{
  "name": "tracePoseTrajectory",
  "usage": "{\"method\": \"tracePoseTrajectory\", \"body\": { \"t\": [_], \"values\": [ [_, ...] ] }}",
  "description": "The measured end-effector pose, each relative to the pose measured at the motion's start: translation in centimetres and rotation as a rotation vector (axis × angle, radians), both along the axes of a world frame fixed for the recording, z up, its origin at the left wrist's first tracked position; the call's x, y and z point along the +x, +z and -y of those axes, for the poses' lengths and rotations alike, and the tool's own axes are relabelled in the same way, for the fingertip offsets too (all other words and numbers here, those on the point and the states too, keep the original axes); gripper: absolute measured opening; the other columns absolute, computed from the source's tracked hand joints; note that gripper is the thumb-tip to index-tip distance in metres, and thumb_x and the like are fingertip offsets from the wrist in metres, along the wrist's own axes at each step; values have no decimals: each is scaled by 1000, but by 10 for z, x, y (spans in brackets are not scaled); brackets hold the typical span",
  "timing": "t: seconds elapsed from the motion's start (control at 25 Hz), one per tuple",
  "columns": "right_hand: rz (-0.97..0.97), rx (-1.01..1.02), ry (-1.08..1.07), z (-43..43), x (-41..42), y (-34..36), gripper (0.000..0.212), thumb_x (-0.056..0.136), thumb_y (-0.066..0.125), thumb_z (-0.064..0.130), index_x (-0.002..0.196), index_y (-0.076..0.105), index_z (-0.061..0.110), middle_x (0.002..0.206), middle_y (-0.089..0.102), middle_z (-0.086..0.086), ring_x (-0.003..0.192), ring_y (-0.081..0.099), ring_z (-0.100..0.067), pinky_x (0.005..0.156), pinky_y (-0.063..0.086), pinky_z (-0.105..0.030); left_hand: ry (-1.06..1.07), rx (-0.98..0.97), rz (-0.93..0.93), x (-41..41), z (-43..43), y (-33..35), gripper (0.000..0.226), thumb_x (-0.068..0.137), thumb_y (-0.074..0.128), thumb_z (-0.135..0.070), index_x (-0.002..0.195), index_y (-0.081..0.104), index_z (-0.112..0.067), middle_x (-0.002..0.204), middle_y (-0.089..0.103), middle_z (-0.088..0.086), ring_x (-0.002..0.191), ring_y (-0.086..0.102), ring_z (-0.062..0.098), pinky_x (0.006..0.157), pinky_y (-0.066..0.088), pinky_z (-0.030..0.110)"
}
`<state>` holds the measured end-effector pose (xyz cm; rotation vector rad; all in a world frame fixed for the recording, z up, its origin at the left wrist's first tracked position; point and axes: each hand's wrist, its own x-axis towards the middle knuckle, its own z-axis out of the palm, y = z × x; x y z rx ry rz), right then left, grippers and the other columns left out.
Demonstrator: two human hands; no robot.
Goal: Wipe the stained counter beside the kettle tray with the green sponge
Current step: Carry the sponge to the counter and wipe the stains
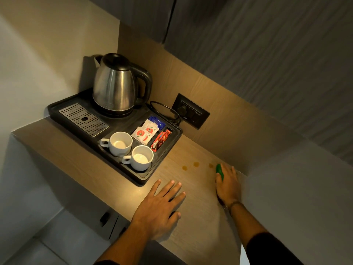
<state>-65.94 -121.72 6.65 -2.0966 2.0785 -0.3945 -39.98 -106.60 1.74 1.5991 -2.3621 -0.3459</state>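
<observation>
My right hand (pixel 228 183) presses a green sponge (pixel 219 170) onto the light wooden counter (pixel 198 213); only the sponge's far end shows past my fingers. Three small brown stains (pixel 196 164) dot the counter just left of the sponge, between it and the black kettle tray (pixel 168 148). My left hand (pixel 160 203) lies flat on the counter with fingers spread, in front of the tray's near corner, holding nothing.
The tray holds a steel kettle (pixel 116 83), a metal drip grate (pixel 84 119), two white cups (pixel 131 151) and sachets (pixel 150 133). A wall socket (pixel 190 111) with a plugged cord sits behind. A wall bounds the counter on the right; cabinet doors (pixel 108 220) below.
</observation>
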Motion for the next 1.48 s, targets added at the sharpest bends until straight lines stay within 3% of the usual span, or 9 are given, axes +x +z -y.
{"method": "tracePoseTrajectory", "body": {
  "t": [0.2,0.32,0.44,0.64,0.88,1.0,1.12,1.36,1.48],
  "values": [
    [-50,-15,457,-26,8,-13,52,107,50,26,156,37,28,164,34,3,156,13,-19,126,16,-45,-6,19,-5,0,-1,3,64,105,23,-61,162,10,-34,175,-1,-3,158,-12,18,123,-15,53],
    [8,8,365,-16,-17,-7,51,106,52,22,155,38,24,165,35,-1,156,13,-23,123,26,-52,-21,33,3,2,-1,7,64,106,22,-60,163,8,-34,175,-4,-2,157,-14,19,125,-13,55],
    [-4,14,190,26,36,2,51,106,50,20,155,38,18,164,35,-6,155,17,-29,123,22,-54,-20,45,3,1,-1,11,64,107,22,-59,163,9,-33,175,-4,-2,157,-14,19,125,-12,56],
    [-44,-7,606,-30,38,-16,53,106,45,34,157,32,34,165,32,8,157,10,-17,125,11,-43,-21,44,1,1,-3,16,63,107,26,-57,163,10,-32,175,-3,-1,157,-13,19,125,-11,56],
    [-17,19,333,24,64,1,52,107,51,24,156,37,19,164,33,-3,155,17,-30,125,19,-53,-17,43,-7,2,-1,14,63,107,28,-57,163,12,-32,175,-2,-2,158,-12,19,123,-15,54],
    [-23,27,548,8,94,-4,54,107,48,28,158,32,25,166,32,0,157,12,-24,126,12,-52,-21,33,-10,1,-2,13,63,106,28,-57,163,15,-32,175,1,0,158,-9,19,125,-11,55],
    [-67,17,776,-32,37,-10,56,106,42,36,159,24,38,167,27,10,157,7,-14,126,10,-47,-10,30,-25,1,-3,11,63,105,27,-57,162,15,-32,175,2,-1,158,-9,19,125,-11,55],
    [-20,66,526,22,74,6,50,108,47,25,157,35,22,165,33,-1,156,13,-27,126,14,-53,-6,15,-19,1,-1,7,62,106,27,-58,162,16,-34,175,3,-2,158,-7,18,125,-9,54],
    [-11,33,729,-3,84,-6,53,106,45,29,158,32,28,165,33,2,157,10,-20,126,7,-44,4,16,-21,0,-1,5,62,105,28,-58,161,19,-34,175,7,-2,159,-3,19,126,-3,57]
  ]
}}
